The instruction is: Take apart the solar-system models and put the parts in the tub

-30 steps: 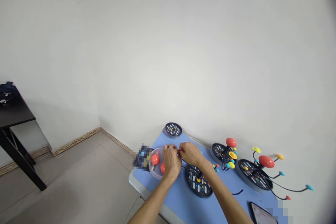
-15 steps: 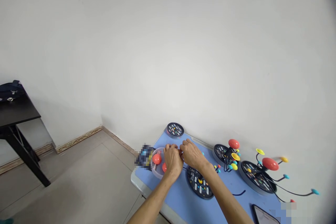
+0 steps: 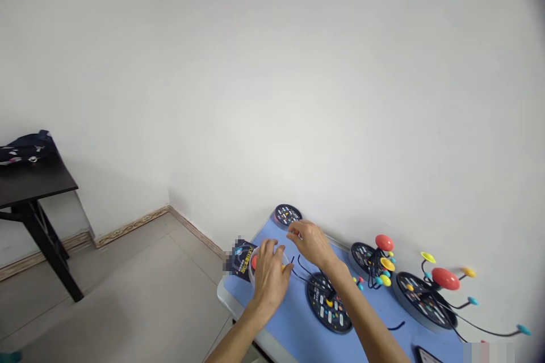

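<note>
Blue tabletop [image 3: 289, 317] with black round boards [image 3: 328, 303] meets white wall [image 3: 272, 96].

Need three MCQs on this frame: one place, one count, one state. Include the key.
1. Where is the left hand?
A. On the black side table
B. Over the clear bowl
C. On the phone

2. How many round black boards lie on the blue table?
A. Two
B. Three
C. Four

3. The leftmost board is:
A. Flat, nothing standing on it
B. Carrying wire stalks
C. Propped on edge

Key:
1. B, the hand covers most of the bowl.
2. C, four show along the table.
3. A, it lies flat and bare of stalks.
</note>
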`<action>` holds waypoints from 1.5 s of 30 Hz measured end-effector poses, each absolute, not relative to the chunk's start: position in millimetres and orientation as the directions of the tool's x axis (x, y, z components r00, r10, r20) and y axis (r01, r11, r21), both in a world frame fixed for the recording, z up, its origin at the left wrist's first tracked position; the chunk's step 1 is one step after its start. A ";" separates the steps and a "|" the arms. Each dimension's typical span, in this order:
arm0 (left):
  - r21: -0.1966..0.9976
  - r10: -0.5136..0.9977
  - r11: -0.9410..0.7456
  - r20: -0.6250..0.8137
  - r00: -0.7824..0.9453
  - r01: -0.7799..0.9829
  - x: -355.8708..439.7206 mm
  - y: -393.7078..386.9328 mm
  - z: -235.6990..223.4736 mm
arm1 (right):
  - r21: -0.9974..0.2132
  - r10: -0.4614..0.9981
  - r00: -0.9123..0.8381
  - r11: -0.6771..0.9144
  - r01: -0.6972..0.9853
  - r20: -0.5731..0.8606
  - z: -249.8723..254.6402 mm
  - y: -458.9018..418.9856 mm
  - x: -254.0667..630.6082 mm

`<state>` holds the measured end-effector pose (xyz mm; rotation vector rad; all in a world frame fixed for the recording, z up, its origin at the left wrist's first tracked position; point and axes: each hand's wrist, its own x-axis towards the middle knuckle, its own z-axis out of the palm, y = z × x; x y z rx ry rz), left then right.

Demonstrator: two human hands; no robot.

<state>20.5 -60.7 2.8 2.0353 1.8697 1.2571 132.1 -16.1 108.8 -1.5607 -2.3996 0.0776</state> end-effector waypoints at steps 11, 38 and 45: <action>0.615 0.701 -0.302 0.661 -0.268 0.728 -52.1 -114.9 -30.8 | 0.000 0.868 -0.494 0.494 0.869 -0.045 78.1 -11.1 89.2; 0.668 0.779 -0.584 0.622 0.086 0.461 49.7 -133.0 2.3 | -0.002 0.980 -0.180 0.181 0.984 0.087 109.6 14.2 175.7; 0.855 0.963 -0.250 0.268 0.026 0.455 115.8 -89.4 -11.1 | -0.032 0.982 -0.184 0.186 0.982 0.036 87.9 8.3 189.4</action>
